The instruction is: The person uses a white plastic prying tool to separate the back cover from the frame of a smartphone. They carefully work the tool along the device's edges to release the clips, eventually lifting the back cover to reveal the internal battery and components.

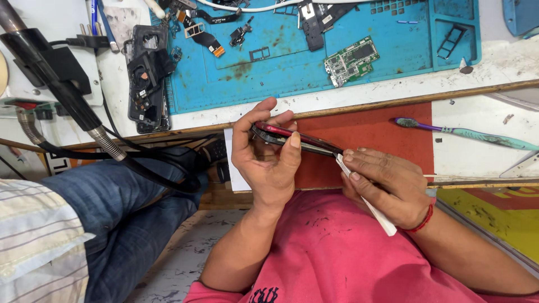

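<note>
Denim-clad legs (112,207) of another person fill the lower left, under a black hose (62,84) that slants down from the top corner. Just right of it, at the counter (505,62) edge, a black phone frame (147,78) lies beside a blue work mat (292,62), which carries loose ribbon cables (202,33) and 1 green circuit board (351,60). Below the mat, near the picture's centre, the left hand (264,157) holds a red phone (295,139) edge-on above the lap: fingers curled over its near end, thumb pressed on the upper face, grip closed tight. Right of it, the right hand (387,188) pinches a white flat tool (365,199), fingers closed around it, its tip touching the phone's right end at the seam. A red thread band (424,220) circles that wrist. Behind the hands, a red panel (382,134) runs under the counter edge. Farther right, a teal toothbrush with a purple neck (466,133) lies on a white surface, well apart from both hands.
</note>
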